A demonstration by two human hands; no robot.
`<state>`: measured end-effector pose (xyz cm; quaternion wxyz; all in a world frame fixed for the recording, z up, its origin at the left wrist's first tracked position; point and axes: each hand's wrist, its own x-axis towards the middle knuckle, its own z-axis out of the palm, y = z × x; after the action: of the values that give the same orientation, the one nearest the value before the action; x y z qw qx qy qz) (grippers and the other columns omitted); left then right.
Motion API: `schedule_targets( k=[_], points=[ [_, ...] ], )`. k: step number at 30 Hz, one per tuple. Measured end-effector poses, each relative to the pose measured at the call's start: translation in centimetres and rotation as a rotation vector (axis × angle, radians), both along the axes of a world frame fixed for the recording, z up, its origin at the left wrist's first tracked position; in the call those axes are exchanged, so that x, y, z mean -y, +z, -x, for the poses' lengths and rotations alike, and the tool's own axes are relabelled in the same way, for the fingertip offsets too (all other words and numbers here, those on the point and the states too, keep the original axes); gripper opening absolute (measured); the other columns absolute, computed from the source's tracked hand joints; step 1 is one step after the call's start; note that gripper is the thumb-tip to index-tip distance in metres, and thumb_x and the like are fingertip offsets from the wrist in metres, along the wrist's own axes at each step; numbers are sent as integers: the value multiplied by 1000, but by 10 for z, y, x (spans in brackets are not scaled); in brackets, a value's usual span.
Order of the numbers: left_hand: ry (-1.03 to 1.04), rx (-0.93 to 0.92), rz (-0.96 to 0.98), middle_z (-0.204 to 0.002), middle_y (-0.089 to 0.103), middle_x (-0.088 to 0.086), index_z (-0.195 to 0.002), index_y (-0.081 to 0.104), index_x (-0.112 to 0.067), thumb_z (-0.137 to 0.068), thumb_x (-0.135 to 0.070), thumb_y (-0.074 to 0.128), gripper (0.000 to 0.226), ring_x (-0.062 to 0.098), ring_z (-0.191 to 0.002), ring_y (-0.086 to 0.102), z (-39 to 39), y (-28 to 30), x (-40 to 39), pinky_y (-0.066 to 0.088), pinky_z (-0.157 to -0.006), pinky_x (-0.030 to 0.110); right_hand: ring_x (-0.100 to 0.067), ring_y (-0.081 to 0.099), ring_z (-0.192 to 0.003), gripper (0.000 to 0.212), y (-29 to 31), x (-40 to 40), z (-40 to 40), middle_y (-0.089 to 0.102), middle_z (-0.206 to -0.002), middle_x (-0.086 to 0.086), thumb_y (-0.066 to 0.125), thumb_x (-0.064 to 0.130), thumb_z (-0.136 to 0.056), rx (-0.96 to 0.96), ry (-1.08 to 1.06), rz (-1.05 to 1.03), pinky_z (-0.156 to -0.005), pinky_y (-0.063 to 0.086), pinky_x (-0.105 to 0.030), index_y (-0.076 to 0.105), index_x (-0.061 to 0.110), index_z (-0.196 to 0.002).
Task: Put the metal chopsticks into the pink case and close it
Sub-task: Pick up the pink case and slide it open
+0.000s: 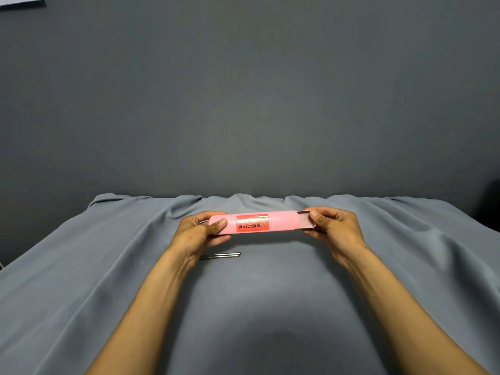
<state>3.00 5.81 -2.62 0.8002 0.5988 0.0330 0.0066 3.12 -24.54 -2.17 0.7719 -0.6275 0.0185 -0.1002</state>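
Note:
I hold a long pink case [281, 222] with a red label level above the table. My left hand [201, 231] grips its left end, thumb on top. At the right end the inner tray [304, 220] sticks out a short way, and my right hand [335, 226] pinches it. Two metal chopsticks [224, 255] lie side by side on the cloth just below my left hand; their left part is hidden under my wrist.
A grey cloth [270, 293] with folds covers the table. A dark grey wall [243, 104] rises right behind the table's far edge. A dark object [491, 204] stands at the far right edge.

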Motion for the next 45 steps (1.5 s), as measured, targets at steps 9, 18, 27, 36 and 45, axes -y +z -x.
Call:
schedule_targets(
  k=[9,18,27,36,45],
  points=[
    [17,-2,-5,-107,74,19,-113,73,3,-84,4,73,28,26,-85,77,-1,1,-10,65,-65,30,-29,73,-80,15,-1,2,0,76,-91,-19,64,-2,-95,0,-35,-4,-69,66,-32,78,2,-94],
    [26,8,-19,-110,71,20,-121,69,6,-88,4,69,33,28,-91,73,1,5,-20,66,-67,30,-27,72,-80,16,0,5,0,75,-91,-16,63,-1,-96,-4,-58,1,-70,66,-32,77,-4,-104],
    [37,-3,-17,-114,69,20,-124,67,6,-90,4,66,34,28,-93,71,0,5,-28,66,-68,31,-31,70,-84,16,-1,7,-1,73,-98,-21,64,1,-96,-12,-105,13,-72,65,-34,76,-5,-105],
    [55,-14,-13,-114,70,20,-128,64,5,-95,2,61,34,27,-94,71,-2,3,-38,65,-65,29,-30,72,-87,14,-3,9,-3,76,-100,-18,64,4,-97,-33,-148,19,-75,65,-36,77,2,-102],
    [92,-27,-9,-106,71,16,-131,61,5,-98,0,56,34,26,-93,69,-2,4,-43,65,-62,28,-32,70,-88,17,-3,10,-3,74,-103,-19,64,4,-97,-37,-184,17,-80,64,-41,77,-2,-106]
  ],
)
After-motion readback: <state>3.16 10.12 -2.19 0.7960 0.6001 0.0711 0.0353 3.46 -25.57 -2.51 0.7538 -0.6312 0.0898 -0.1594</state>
